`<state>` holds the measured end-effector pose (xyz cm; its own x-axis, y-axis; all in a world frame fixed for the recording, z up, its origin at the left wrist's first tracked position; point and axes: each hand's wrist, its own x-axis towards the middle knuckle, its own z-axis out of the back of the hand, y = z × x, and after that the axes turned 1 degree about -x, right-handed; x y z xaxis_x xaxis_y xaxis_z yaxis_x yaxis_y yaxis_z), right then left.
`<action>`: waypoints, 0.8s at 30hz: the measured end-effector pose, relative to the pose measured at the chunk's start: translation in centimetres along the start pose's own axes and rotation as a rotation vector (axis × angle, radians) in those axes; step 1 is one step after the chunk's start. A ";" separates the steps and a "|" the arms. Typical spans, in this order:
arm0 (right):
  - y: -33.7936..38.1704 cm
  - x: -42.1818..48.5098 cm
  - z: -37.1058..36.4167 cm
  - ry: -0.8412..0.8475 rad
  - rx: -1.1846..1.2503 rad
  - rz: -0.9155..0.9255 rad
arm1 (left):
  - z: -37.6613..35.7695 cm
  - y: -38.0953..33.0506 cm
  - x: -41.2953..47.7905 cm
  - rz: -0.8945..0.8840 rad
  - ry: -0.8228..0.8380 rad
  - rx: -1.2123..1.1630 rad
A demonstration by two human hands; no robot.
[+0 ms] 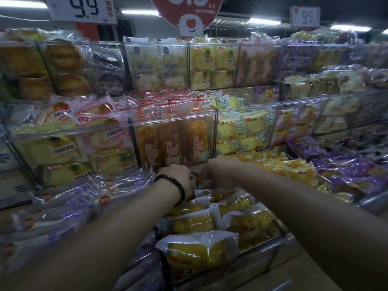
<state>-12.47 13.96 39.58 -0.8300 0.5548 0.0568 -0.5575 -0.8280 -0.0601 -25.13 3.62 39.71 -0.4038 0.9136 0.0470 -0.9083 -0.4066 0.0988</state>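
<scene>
The fingers of both hands point away and hide behind the backs of the hands, so I cannot tell if they are wide, narrow or holding something. The left hand (pixel 175 175) and the right hand (pixel 213 172) are close together, with a small gap between them. They are down at the far end of a bin full of yellow cake packs (pixel 235 201). The packs lie in rows in shiny bags, and the nearest ones are right under the wrists. A black band (pixel 172 181) goes round the left wrist. Just behind the hands stands a clear box (pixel 172 121) with orange bread packs (pixel 197 139) standing up in it. To the left lie white packs with blue writing (pixel 69 204). To the right lie purple packs (pixel 340 164). High up hangs a price sign (pixel 84 7) that says 9.9.
</scene>
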 end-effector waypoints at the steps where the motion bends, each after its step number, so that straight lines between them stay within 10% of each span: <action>1: 0.0 -0.3 0.2 0.014 -0.009 0.006 | -0.2 -0.1 0.0 0.001 -0.005 0.000; 24: 1.6 -0.3 0.5 0.088 -0.028 -0.052 | -0.4 0.3 -0.7 -0.005 -0.009 -0.030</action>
<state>-13.13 12.45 39.98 -0.7973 0.6030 -0.0272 -0.5990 -0.7960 -0.0870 -25.14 2.88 39.30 -0.3985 0.9155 0.0555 -0.9131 -0.4017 0.0696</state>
